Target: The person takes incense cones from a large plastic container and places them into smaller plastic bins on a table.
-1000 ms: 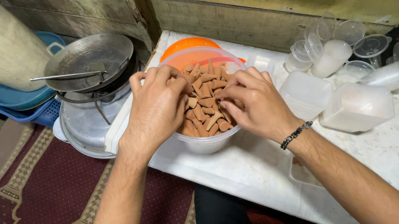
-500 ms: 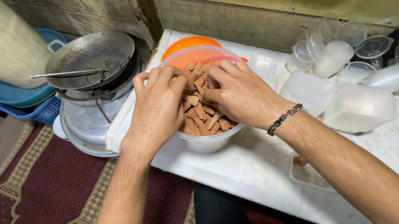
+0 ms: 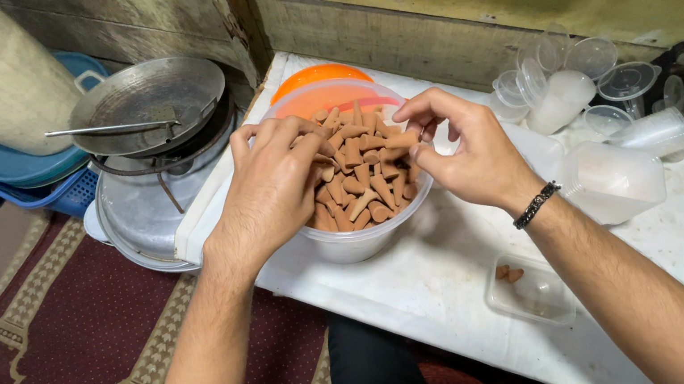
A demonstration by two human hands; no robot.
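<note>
Fingers of the left hand burrow curled into the brown cones heaped in the clear tub, while the right hand pinches one cone at the rim, near the small tray.

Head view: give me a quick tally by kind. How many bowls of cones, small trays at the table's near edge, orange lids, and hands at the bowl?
Clear bowl of brown cones: 1
Small clear tray: 1
Orange lid: 1
Hands at the bowl: 2, the left hand and the right hand
Total: 5
</note>
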